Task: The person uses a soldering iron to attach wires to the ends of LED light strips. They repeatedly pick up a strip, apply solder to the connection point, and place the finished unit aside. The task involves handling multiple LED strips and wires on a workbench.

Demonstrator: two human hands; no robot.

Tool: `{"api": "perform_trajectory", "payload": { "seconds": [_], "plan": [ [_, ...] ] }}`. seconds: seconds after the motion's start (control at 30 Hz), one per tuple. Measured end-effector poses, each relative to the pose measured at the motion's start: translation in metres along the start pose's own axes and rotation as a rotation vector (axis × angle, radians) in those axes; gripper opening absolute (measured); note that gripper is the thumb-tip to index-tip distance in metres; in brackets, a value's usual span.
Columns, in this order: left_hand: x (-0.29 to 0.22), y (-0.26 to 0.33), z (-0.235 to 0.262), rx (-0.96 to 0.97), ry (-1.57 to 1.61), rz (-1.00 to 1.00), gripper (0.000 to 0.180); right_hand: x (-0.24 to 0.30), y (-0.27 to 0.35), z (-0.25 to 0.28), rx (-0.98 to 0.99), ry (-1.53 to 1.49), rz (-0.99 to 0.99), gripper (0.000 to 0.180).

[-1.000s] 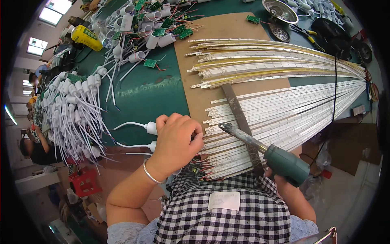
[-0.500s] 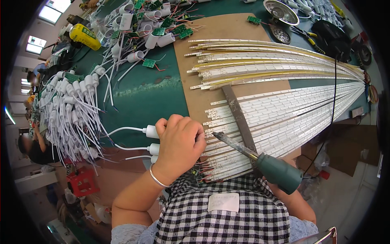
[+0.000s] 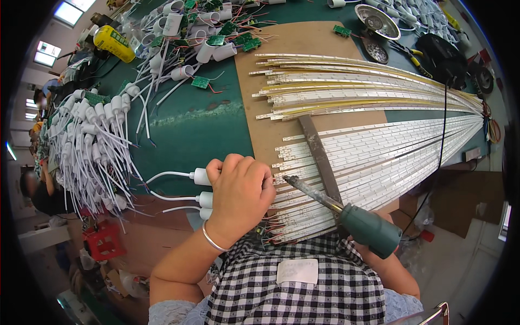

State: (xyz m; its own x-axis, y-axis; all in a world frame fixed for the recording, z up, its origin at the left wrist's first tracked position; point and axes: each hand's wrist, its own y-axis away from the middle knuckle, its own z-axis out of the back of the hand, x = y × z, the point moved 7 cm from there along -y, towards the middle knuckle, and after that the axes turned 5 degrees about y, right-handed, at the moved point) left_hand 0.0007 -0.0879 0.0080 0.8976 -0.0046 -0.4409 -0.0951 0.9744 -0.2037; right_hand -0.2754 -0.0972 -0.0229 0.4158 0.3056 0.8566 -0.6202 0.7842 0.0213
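The left hand (image 3: 241, 189) lies curled, knuckles up, at the near edge of the green table (image 3: 189, 135), its fingers folded down over the ends of the white LED strips (image 3: 379, 151); what exactly sits under the fingers is hidden. Just to its left, touching the thumb side, three white plastic caps with white leads (image 3: 200, 187) poke out from under the hand, one above the other. A thin silver bangle (image 3: 214, 238) rings the wrist. Just to the right of this hand, the metal tip of a soldering iron (image 3: 325, 197) points at the strip ends close by the knuckles, nearly touching them. The right hand (image 3: 379, 252) is wrapped shut around the iron's green handle, below and to the right of the left hand, mostly hidden behind the handle. The strips fan out to the right and away from both hands across a brown board (image 3: 303, 43), with yellowish strips (image 3: 368, 92) farther off and a dark metal bar (image 3: 319, 157) laid across the white ones just above the iron. Far to the left of the left hand lies a heap of white sockets with wires (image 3: 86, 146); beyond it, small green circuit boards (image 3: 200, 82) are scattered.
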Motion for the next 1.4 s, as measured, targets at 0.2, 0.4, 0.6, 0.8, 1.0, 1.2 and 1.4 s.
{"api": "perform_trajectory", "payload": {
  "seconds": [0.2, 0.4, 0.6, 0.8, 1.0, 1.2, 1.4],
  "plan": [
    [0.0, 0.001, 0.001, -0.002, 0.013, 0.01, 0.013, 0.009, -0.01, 0.0, 0.062, 0.095, -0.015, 0.038],
    [0.0, 0.002, 0.003, -0.018, 0.02, 0.005, 0.013, 0.01, -0.012, 0.004, 0.017, 0.032, -0.167, 0.028],
    [-0.001, 0.003, 0.001, -0.032, 0.023, 0.011, 0.012, 0.018, -0.018, 0.006, 0.037, 0.131, -0.084, 0.03],
    [-0.002, 0.004, -0.002, -0.018, -0.002, 0.017, 0.013, 0.014, -0.016, 0.006, 0.048, 0.094, -0.073, 0.031],
    [-0.003, 0.005, -0.002, -0.028, -0.025, 0.008, 0.013, 0.001, -0.007, 0.002, 0.048, 0.035, -0.138, 0.033],
    [-0.004, 0.006, -0.003, -0.045, -0.026, -0.004, 0.015, 0.0, -0.008, 0.003, 0.049, 0.058, -0.093, 0.035],
    [-0.002, 0.006, -0.004, -0.038, -0.008, 0.0, 0.016, 0.017, -0.016, 0.004, 0.046, 0.234, 0.17, 0.044]
  ]
}}
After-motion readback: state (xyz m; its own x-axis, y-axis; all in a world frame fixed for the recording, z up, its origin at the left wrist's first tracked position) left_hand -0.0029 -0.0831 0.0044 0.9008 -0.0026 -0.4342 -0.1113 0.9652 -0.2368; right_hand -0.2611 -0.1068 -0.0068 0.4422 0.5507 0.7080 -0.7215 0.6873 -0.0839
